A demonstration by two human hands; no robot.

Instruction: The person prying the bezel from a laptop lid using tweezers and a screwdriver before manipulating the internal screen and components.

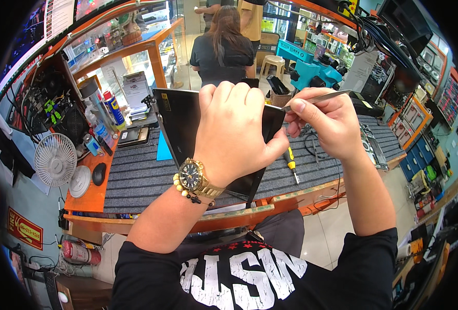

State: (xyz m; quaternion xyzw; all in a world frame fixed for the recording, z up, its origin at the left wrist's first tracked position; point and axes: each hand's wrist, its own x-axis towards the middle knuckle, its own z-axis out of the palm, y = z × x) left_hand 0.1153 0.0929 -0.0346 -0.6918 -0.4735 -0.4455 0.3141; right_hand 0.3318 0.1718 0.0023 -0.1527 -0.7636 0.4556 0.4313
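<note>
A dark laptop screen (180, 124) stands tilted on the bench in front of me, its lower edge near the bench front. My left hand (237, 129) wraps over its top edge, fingers curled behind and thumb by the right side. My right hand (324, 121) pinches a slim, flat silver metal tool (322, 98), pointed at its far end. The tool's other end meets the screen's upper right corner; whether it is a pry blade or tweezers I cannot tell. Both hands hide part of the screen. A yellow and black screwdriver (290, 163) lies just right of the screen.
The bench has a grey ribbed mat (131, 175). At left are a mouse (100, 174), a white fan (56, 159), spray cans (113, 109) and phones (134, 135). A teal clamp-like stand (311, 72) is behind; an opened device (372, 147) lies right. A person (223, 51) sits beyond.
</note>
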